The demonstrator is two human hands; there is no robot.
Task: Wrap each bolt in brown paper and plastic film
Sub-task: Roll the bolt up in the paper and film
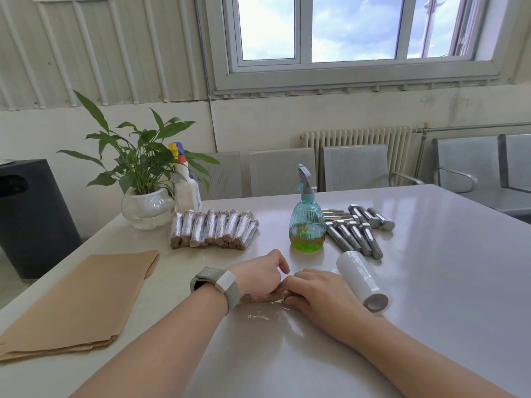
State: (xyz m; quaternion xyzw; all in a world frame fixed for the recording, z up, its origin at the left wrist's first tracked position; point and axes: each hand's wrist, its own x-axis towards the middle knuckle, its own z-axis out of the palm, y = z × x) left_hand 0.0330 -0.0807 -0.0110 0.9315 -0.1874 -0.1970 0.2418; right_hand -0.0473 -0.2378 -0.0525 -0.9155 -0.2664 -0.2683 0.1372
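Note:
A paper-wrapped bolt (274,297) lies on the white table, mostly hidden under both hands. My left hand (258,275) curls over its left part and my right hand (314,291) covers its right part. A loose sheet of clear plastic film (263,314) lies under and in front of the bolt. The film roll (363,280) lies just right of my right hand. Several bare steel bolts (356,228) are piled at the back right. A row of several wrapped bolts (212,228) sits at the back left of centre. A stack of brown paper sheets (83,300) lies at the left.
A teal spray bottle (307,222) with green liquid stands between the wrapped and bare bolts. A potted plant (143,193) and a white spray bottle (186,185) stand at the back left. A dark bin (31,219) stands left of the table (431,282).

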